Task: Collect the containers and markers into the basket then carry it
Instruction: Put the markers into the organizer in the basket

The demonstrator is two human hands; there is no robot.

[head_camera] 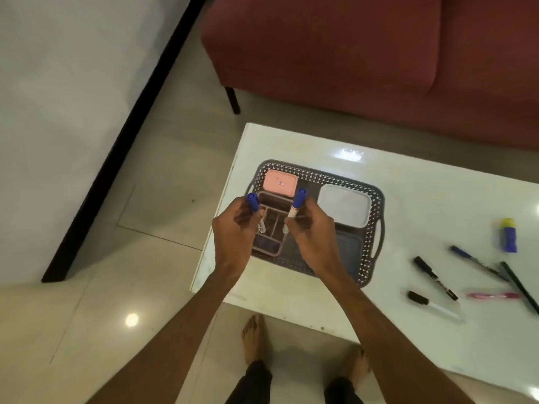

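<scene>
both hands hover over the basket on the white table. left hand grips 1 blue-capped marker; right hand grips another, caps up, above the grey divided tray. pink container & white container sit inside already. markers look light, stiff, smooth, so prob best pinched mid-barrel. 2 black markers, pens & glue stick lie well apart to the right. basket likely light w/ slight flex; take the 2 side handles.
</scene>
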